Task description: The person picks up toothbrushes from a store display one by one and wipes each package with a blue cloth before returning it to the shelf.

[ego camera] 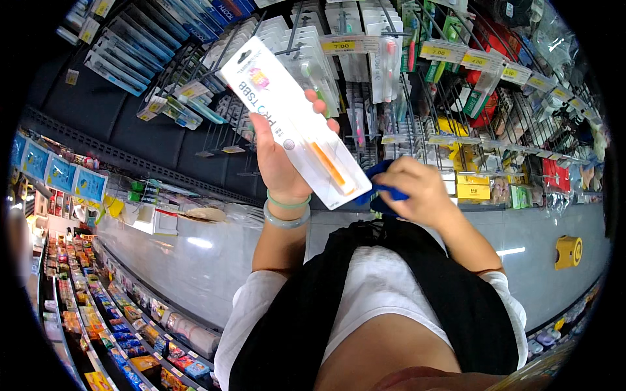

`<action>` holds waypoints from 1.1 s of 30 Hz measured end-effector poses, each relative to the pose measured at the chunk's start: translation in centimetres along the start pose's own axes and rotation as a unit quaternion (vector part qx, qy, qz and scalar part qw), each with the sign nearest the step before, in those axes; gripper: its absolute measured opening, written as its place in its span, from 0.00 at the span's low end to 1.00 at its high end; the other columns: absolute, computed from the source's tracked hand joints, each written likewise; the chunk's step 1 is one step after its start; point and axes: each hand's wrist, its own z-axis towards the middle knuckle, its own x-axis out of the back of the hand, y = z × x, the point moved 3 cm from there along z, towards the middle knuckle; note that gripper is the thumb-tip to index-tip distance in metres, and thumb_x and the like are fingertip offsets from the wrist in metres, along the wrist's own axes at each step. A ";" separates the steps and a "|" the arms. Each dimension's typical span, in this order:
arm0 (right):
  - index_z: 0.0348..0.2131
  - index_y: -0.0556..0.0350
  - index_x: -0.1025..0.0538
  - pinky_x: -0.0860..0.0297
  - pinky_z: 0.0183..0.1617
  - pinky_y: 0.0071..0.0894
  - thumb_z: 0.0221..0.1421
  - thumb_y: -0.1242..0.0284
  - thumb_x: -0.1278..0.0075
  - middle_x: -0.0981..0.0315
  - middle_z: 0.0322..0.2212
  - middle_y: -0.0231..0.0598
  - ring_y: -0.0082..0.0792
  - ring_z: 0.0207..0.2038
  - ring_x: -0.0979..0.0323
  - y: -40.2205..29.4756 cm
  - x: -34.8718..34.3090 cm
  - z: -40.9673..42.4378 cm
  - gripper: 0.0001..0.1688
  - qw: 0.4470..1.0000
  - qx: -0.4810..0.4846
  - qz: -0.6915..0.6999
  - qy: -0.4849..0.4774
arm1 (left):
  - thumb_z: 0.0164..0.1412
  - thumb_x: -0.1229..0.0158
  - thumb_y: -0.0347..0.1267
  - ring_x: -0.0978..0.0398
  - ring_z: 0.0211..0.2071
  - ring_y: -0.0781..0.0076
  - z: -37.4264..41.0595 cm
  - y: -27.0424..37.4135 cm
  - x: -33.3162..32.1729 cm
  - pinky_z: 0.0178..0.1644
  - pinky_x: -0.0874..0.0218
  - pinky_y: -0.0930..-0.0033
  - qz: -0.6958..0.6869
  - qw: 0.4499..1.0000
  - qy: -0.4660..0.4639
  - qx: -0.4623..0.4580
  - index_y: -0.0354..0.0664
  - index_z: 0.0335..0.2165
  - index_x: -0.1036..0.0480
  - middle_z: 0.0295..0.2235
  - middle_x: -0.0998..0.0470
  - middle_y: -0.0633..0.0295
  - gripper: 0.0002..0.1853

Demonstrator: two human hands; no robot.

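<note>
My left hand (pixel 281 156) holds a white blister card with an orange-handled toothbrush (pixel 298 127), tilted with its hanging hole at the upper left. Two bracelets circle that wrist. My right hand (pixel 413 190) grips a dark blue cloth (pixel 386 193) beside the card's lower right end. Behind the card, more packaged toothbrushes (pixel 313 58) hang in rows on metal hooks, with yellow price tags (pixel 342 45) on the hook ends.
Blue-backed toothbrush packs (pixel 122 58) hang at the upper left. Yellow boxes (pixel 473 188) sit low on the rack at right. A yellow step stool (pixel 568 252) stands on the grey floor. Shelves of packaged goods (pixel 122 337) curve along the lower left.
</note>
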 end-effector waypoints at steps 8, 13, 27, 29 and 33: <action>0.23 0.53 0.26 0.33 0.23 0.30 0.39 0.73 0.42 0.33 0.21 0.35 0.37 0.21 0.30 -1.0 1.4 1.8 0.08 0.997 -0.067 0.019 -0.026 | 0.63 0.67 0.54 0.33 0.48 0.64 0.1 -2.4 -0.1 0.51 0.40 0.62 0.108 0.983 0.140 -0.055 0.42 0.56 0.47 0.49 0.34 0.56 0.33; 0.23 0.55 0.26 0.33 0.24 0.32 0.38 0.74 0.41 0.32 0.22 0.37 0.39 0.22 0.30 -1.0 0.8 2.3 0.09 0.996 -0.085 0.004 0.026 | 0.63 0.67 0.54 0.31 0.45 0.64 -0.6 -2.8 0.6 0.48 0.38 0.63 0.182 0.969 0.165 -0.017 0.41 0.55 0.47 0.47 0.34 0.54 0.33; 0.26 0.52 0.24 0.32 0.28 0.32 0.40 0.68 0.42 0.32 0.23 0.34 0.38 0.28 0.29 0.3 3.8 10.4 0.10 0.970 0.008 -0.127 0.207 | 0.67 0.67 0.42 0.32 0.47 0.64 -1.6 -4.7 -1.0 0.50 0.39 0.61 0.241 0.947 0.206 0.051 0.36 0.56 0.49 0.49 0.35 0.54 0.26; 0.30 0.51 0.23 0.32 0.28 0.31 0.40 0.69 0.42 0.32 0.26 0.34 0.37 0.27 0.29 -0.2 3.9 10.7 0.12 0.977 0.034 -0.120 0.175 | 0.67 0.66 0.42 0.34 0.49 0.63 -1.9 -4.6 -0.7 0.52 0.40 0.60 0.263 0.947 0.181 0.046 0.38 0.57 0.49 0.51 0.37 0.55 0.26; 0.43 0.51 0.26 0.31 0.29 0.31 0.38 0.72 0.44 0.33 0.31 0.36 0.37 0.27 0.29 -0.9 2.1 8.4 0.26 0.987 0.013 -0.157 0.028 | 0.67 0.68 0.41 0.31 0.46 0.64 -1.3 -3.8 -1.5 0.48 0.37 0.61 0.256 0.943 0.210 0.026 0.35 0.54 0.46 0.48 0.34 0.53 0.25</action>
